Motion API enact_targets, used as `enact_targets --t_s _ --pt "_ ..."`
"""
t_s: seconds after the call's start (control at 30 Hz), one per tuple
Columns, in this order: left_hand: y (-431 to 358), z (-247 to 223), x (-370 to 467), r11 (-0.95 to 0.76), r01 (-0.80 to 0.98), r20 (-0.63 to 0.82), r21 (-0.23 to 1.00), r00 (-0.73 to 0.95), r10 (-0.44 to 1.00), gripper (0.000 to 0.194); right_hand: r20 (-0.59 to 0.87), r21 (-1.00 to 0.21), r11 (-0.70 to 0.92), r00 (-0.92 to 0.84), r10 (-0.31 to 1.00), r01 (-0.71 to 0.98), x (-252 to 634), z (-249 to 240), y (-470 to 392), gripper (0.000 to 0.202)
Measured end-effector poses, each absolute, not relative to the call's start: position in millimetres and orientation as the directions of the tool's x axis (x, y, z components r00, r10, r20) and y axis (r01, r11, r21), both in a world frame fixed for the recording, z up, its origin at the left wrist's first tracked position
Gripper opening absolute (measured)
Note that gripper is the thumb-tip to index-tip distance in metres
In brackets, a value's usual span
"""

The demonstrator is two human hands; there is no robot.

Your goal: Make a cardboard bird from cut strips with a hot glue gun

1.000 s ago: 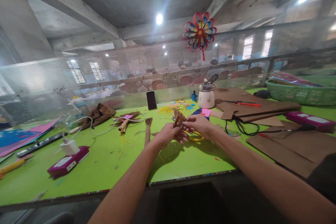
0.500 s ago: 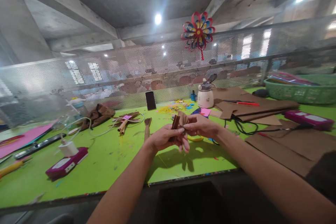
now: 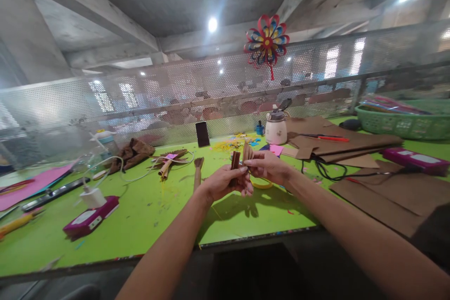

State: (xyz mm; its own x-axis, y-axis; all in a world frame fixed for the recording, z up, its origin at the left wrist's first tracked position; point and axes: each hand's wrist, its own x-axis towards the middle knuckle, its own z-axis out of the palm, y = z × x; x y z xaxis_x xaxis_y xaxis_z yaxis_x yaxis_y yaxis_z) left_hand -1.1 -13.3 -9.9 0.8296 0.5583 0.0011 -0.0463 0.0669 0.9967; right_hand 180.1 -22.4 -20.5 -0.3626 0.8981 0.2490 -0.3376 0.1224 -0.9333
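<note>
Head view: both hands meet above the green counter (image 3: 147,215), lifted clear of it, probably so the folded brown paper piece (image 3: 239,160) can be worked freely from both sides. The left hand (image 3: 223,183) is curled narrowly around the lower part of the piece, fingers wrapped in front and thumb on top, which keeps the pleats stacked upright. The right hand (image 3: 269,168) pinches the upper folds just beside the left hand, touching it, with fingertips closed on the paper's edge.

The paper piece sticks up between the two hands, its top fanning slightly above the left hand's knuckles. Directly behind the right hand a yellow ring (image 3: 260,183) lies flat on the counter. To the left of the left hand, a fringed brown stick (image 3: 197,173) rests on the counter, apart from it. Farther behind the hands stand a white kettle (image 3: 276,129) and a dark phone (image 3: 202,134) propped against the mesh screen. Brown paper sheets (image 3: 383,192) lie to the right of the right hand.
</note>
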Motion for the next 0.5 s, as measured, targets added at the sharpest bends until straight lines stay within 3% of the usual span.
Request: enact_targets --t_s 0.23,0.5 --pt "-9 -14 7 -0.022 -0.058 0.056 0.998 0.678 0.733 0.030 0.231 -0.938 0.149 -0.245 0.941 -0.312 180 -26 -14 0.027" --pt "-7 -17 12 -0.119 -0.003 0.096 0.993 0.612 0.785 0.029 0.228 -0.929 0.139 -0.236 0.945 -0.344 177 -29 -11 0.027"
